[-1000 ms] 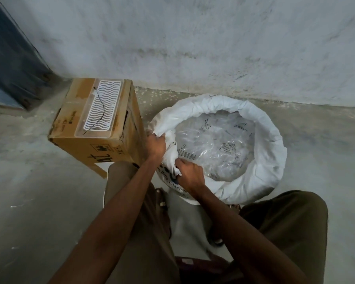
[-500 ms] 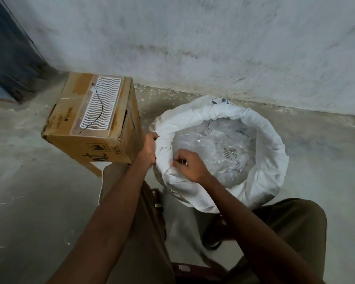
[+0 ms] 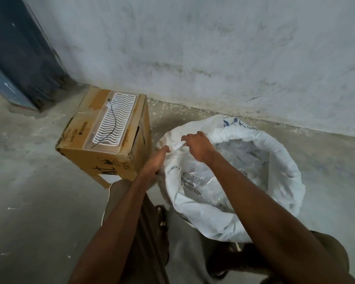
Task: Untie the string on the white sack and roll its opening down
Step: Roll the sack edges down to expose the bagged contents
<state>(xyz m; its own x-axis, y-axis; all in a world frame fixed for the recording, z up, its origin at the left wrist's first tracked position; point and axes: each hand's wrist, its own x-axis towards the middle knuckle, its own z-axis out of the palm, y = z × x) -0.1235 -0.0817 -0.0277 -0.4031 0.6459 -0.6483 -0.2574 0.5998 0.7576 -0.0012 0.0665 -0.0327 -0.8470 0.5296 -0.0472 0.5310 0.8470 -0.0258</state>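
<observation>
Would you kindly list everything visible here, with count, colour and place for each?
white sack: one, white, on the floor right of centre, opening rolled down.
clear plastic liner: one, transparent with dark print, inside the sack.
cardboard box: one, brown, left of the sack.
plastic tray: one, clear with a white wavy pattern, on top of the box.
black string: one, thin, lying across the tray.
wall: one, pale grey, behind.
door frame: one, dark blue, upper left.
floor: grey concrete.
trousers: olive brown, bottom.
hands: left hand and right hand, gripping the sack's left rim.
</observation>
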